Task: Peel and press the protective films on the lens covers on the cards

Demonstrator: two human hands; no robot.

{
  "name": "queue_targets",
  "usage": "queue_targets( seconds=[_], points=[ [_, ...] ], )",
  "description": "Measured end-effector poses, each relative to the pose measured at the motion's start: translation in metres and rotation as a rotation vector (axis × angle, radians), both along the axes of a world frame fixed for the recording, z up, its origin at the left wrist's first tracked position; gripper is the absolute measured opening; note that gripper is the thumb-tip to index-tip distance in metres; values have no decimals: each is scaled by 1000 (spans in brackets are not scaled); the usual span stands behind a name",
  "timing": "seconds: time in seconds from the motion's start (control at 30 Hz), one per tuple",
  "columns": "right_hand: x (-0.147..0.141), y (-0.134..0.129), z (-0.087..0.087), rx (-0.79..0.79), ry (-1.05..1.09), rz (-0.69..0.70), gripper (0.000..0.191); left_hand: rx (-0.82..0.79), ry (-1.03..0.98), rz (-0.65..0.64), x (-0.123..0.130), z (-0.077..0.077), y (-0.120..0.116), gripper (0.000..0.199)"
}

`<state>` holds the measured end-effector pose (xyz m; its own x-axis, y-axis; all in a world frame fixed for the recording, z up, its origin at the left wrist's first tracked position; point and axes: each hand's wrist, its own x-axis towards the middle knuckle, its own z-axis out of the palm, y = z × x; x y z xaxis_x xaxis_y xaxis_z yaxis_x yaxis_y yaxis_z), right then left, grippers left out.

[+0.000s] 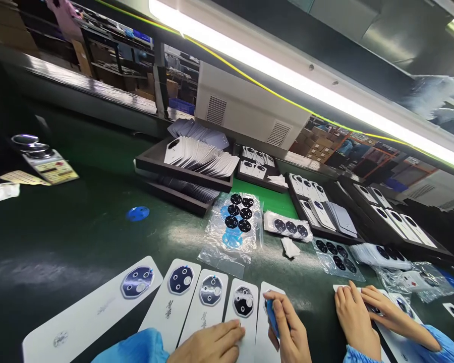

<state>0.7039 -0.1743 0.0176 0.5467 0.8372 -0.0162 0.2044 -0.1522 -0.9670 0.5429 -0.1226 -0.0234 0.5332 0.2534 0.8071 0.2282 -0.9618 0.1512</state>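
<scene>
Several white panels, each with a dark round camera-lens area, lie in a fanned row along the near edge, the leftmost panel (94, 315) slanting away. My left hand (212, 343) lies flat on the fourth panel (243, 325), its fingers stretched below the lens circle and nothing gripped. Pinched between the thumb and fingers of my right hand (289, 325) is a small blue film piece (272, 316), held over the upper part of the fifth panel (265, 290). That panel's lens area is mostly hidden by the hand.
Plastic sheets of black discs (239, 212) lie beyond the panels, with a blue disc (137, 214) to the left. Black trays (185, 174) of panels stand behind. At right, a co-worker's hands (357, 315) touch other panels. A lamp (287, 80) hangs overhead.
</scene>
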Motion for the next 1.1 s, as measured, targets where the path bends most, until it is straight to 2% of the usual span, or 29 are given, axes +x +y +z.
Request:
queue_targets(
  seconds=[0.13,0.27,0.4,0.5,0.57,0.7,0.83,0.9,1.0,1.1],
  points=[
    [-20,18,16,-74,227,98,58,-22,13,-10,-17,6,7,40],
    [-32,35,24,-111,424,157,59,-82,53,103,-43,8,17,39],
    [-34,49,16,-97,422,271,57,-138,79,202,-56,-1,23,36],
    [-30,57,5,-62,414,273,52,-151,62,235,-53,-8,25,39],
    [-28,61,1,-69,318,299,49,-153,72,275,-49,-7,26,41],
    [-26,62,-1,-31,-175,420,52,-143,107,346,-41,4,30,43],
    [-26,52,-13,63,-504,565,44,-132,174,312,-38,14,37,38],
    [-26,45,-24,116,-581,624,38,-113,184,307,-38,16,40,36],
    [-24,37,-38,173,-592,607,38,-100,172,333,-36,17,42,37],
    [-22,39,-34,162,-549,570,37,-79,212,360,-33,17,41,38]
  ],
)
